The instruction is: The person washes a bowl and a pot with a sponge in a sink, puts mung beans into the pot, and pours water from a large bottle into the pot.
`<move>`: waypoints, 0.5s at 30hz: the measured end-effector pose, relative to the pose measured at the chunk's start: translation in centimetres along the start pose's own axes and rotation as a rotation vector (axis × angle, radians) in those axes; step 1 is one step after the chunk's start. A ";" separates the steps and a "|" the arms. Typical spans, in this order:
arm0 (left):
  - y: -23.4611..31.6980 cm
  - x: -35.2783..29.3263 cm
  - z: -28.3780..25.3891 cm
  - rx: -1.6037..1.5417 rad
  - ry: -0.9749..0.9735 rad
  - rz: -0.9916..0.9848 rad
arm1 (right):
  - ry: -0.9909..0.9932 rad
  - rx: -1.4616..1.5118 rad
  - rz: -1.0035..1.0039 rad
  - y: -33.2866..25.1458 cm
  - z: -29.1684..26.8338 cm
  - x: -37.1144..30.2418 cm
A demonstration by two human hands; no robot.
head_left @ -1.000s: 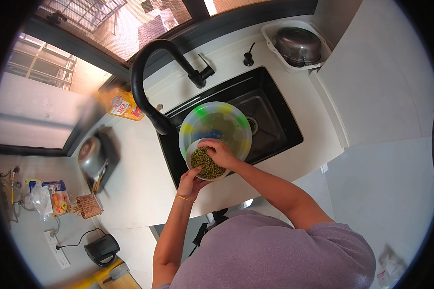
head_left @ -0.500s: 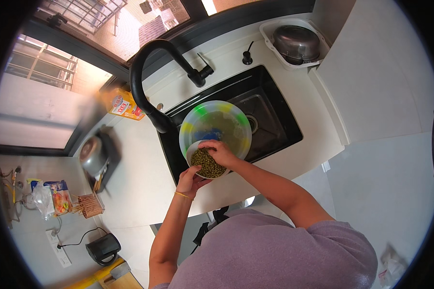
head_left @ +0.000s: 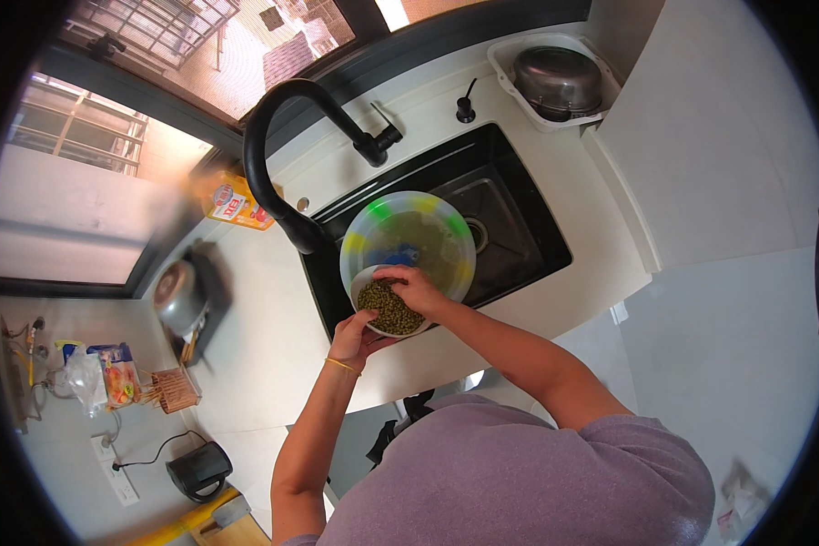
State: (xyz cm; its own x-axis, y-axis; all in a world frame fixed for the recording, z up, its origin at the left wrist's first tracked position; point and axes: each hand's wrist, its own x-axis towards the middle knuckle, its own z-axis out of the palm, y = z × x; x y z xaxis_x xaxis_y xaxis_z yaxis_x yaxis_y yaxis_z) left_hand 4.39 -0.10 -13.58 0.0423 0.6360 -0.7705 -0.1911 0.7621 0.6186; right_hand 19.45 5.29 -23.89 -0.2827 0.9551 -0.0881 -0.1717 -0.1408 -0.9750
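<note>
Head cam: left fisheye of the worn pair, looking steeply down from above the wearer's shirt (head_left: 528, 478), sink (head_left: 521, 214) near mid-frame, window (head_left: 246, 59) upper left.

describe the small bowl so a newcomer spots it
Find the black sink, then the big round basin over its left part. Overlapping the basin's near edge is the small bowl, with the left hand and right hand on it. Unlike the basin, it's piled with green beans.

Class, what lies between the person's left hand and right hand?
In the head view, a bowl of green beans lies between the left hand and the right hand.
</note>
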 end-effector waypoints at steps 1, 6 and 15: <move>0.1 -0.1 0.1 0.004 0.000 0.002 | -0.002 0.020 0.012 0.1 0.1 0.0; 0.4 0.0 0.2 0.047 0.026 -0.015 | -0.017 0.071 0.056 0.2 0.1 0.0; 0.9 -0.2 1.0 0.067 0.043 -0.022 | -0.033 0.183 0.108 1.8 0.0 0.1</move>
State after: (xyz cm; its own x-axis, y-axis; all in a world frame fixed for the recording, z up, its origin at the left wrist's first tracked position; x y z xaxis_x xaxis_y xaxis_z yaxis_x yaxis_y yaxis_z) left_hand 5.19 0.64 -12.73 0.0037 0.6142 -0.7891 -0.1245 0.7833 0.6091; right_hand 19.12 5.16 -25.65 -0.3387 0.9234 -0.1808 -0.3064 -0.2899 -0.9067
